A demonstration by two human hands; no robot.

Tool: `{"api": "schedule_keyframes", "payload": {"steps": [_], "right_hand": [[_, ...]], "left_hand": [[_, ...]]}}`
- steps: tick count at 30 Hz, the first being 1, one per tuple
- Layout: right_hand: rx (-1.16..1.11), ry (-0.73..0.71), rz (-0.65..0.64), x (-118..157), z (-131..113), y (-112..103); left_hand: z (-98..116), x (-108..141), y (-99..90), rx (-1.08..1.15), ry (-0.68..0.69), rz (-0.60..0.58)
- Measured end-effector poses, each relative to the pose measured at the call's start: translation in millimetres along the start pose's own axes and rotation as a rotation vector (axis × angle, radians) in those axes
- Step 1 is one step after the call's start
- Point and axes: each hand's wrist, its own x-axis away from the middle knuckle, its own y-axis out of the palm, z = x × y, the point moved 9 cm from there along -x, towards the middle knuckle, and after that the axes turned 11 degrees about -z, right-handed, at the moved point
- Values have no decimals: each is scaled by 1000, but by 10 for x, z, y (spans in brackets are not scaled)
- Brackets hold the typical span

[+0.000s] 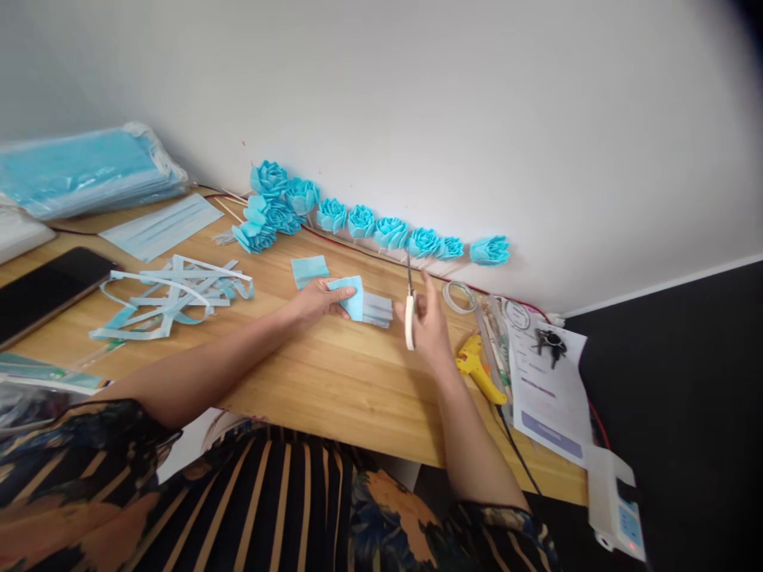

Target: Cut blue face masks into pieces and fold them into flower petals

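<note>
My left hand (325, 300) pinches a blue square of mask fabric (351, 295) over the middle of the table. Just to the right of that square lies a pleated grey-blue strip (377, 310); I cannot tell whether the two are joined. Another blue square (308, 271) rests flat behind my left hand. Scissors (409, 306) with white handles are in my right hand (427, 322), blades pointing away toward the wall. They are apart from the fabric. Behind both hands, a row of blue fabric flowers (390, 232) on sticks lines the wall.
Cut mask strips (172, 295), a flat mask (160, 226), a phone (53, 290) and a bag of masks (89, 171) occupy the left. At right are a tape roll (458, 297), yellow glue gun (480, 369), paper (545, 381), keys (551, 345) and a power strip (617, 500).
</note>
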Motion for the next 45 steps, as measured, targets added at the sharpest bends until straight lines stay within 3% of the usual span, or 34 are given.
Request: {"api": "schedule_keyframes", "payload": {"steps": [2, 4, 7, 9, 11, 13, 17, 19, 21, 29, 38, 42, 45], "right_hand": [[418, 132, 88, -46, 126, -269], [707, 216, 3, -83, 266, -371], [852, 240, -96, -70, 387, -456], [865, 226, -18, -43, 337, -551], [827, 184, 124, -10, 211, -612], [683, 91, 208, 16, 77, -528], [186, -204, -92, 19, -156, 185], [103, -290, -148, 70, -267, 427], [82, -287, -123, 95, -284, 509], [-179, -200, -53, 45, -1, 376], [-305, -168, -119, 49, -21, 432], [-258, -142, -67, 41, 28, 399], [-301, -112, 17, 22, 80, 321]], "left_hand": [[-2, 1, -16, 10, 3, 18], [-6, 2, -24, 15, 5, 28], [-13, 6, -28, 33, 2, 37], [-8, 11, -37, 43, 4, 48], [2, 15, -41, 45, 10, 55], [7, 19, -32, 43, 13, 55], [1, 33, 49, 28, 23, 22], [-5, 41, 128, -17, 27, -26], [-17, 49, 200, -74, 20, -73], [-50, 27, 184, -154, -13, -109], [38, 24, 148, -368, 25, -92], [20, 22, 174, -399, 20, -110], [65, 6, 25, -420, 46, -31]]}}
